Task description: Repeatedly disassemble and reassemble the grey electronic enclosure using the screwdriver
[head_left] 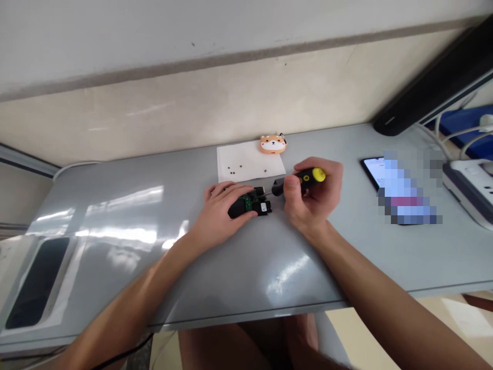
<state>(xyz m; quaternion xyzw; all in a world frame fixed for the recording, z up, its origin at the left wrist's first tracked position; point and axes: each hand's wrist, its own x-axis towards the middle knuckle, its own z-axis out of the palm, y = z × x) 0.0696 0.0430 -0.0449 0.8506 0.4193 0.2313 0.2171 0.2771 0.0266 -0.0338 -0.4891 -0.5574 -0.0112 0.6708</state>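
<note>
My left hand (221, 210) is wrapped round an opened black computer mouse (236, 208), holding it down on the grey desk. A green circuit board (248, 202) shows inside the mouse, and a small white label sits on its near right part. In my right hand (318, 198) is a black and yellow screwdriver (306, 178), tilted low with its shaft pointing left. Its tip reaches the right end of the mouse; the exact contact point is too small to make out. Just beyond, several tiny dark screws (232, 172) lie on a white sheet of paper (250, 159).
An orange dog-faced case (272, 144) rests on the paper's far edge. To the right lie a lit phone (400, 190), partly blurred, and a white power strip (472, 190). A dark phone (38, 282) is at the left. A black cylindrical bar (423, 82) stands at the back right.
</note>
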